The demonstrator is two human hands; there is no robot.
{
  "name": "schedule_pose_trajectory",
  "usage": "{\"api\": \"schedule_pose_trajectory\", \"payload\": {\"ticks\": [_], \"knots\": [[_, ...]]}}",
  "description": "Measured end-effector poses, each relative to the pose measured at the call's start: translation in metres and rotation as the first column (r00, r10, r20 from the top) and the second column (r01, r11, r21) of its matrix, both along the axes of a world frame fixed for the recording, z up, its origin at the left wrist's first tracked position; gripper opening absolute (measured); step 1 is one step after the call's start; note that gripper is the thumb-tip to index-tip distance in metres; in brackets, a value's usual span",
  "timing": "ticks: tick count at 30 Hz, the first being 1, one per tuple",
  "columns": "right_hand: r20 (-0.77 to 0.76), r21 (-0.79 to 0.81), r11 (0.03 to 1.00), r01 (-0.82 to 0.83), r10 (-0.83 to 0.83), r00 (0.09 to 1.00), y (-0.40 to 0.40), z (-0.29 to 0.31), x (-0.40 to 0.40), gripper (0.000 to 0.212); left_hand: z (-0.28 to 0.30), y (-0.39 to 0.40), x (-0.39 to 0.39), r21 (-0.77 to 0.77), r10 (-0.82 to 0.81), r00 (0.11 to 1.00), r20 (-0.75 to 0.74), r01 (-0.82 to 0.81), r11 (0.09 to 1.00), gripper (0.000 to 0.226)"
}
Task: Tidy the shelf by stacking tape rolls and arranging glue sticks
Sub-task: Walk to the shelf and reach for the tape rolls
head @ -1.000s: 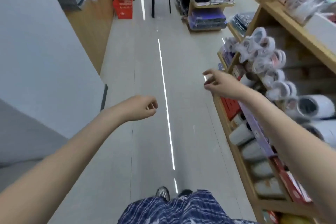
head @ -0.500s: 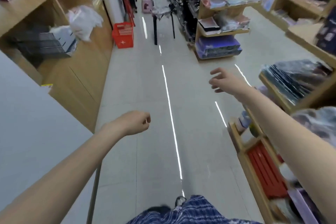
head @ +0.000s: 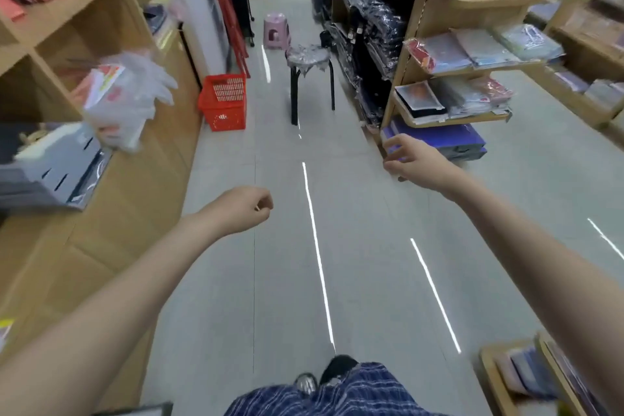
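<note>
No tape rolls or glue sticks show in the head view. My left hand (head: 242, 209) is out in front of me over the aisle floor, its fingers curled in on nothing. Further forward and to the right, my right hand (head: 412, 162) hovers over the floor with fingers spread and loosely bent, also empty. Both forearms reach in from the bottom corners. The corner of a low wooden shelf (head: 489, 371) holding flat packets sits at the bottom right, partly hidden by my right arm.
A grey tiled aisle (head: 337, 246) runs ahead. Wooden shelving (head: 128, 199) lines the left side, with a red basket (head: 223, 101) on the floor beside it. A black stool (head: 309, 61) and a pink stool (head: 277, 31) stand mid-aisle. A shelf of packaged goods (head: 452, 118) stands on the right.
The view has swung away from the shelf of tape rolls on the right and now looks down the aisle. Both hands stay raised and empty; the rolls have left the frame.
</note>
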State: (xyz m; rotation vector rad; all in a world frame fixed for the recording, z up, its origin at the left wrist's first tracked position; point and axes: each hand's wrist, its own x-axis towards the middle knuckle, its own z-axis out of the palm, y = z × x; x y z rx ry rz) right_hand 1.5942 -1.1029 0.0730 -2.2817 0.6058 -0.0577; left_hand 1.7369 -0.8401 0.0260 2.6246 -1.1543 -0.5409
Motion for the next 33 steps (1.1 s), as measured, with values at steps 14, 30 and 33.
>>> {"api": "schedule_pose_trajectory", "payload": {"ticks": [14,30,33], "knots": [[-0.006,-0.07,0.997,-0.016,0.015,1.0,-0.216,-0.019,0.488,0.026,-0.005,-0.194,0.47,0.117,-0.011,0.999,0.047,0.005,0.993,0.023],[-0.06,-0.085,0.968,0.238,-0.243,0.968,-0.428,-0.026,0.853,0.027,0.008,-0.495,0.921,0.105,-0.311,0.946,0.092,0.301,0.948,0.023],[-0.047,-0.083,0.958,0.275,-0.28,0.959,-0.48,-0.03,0.907,0.027,0.007,-0.554,0.98,0.113,-0.366,0.925,0.107,0.354,0.928,0.021]]}}
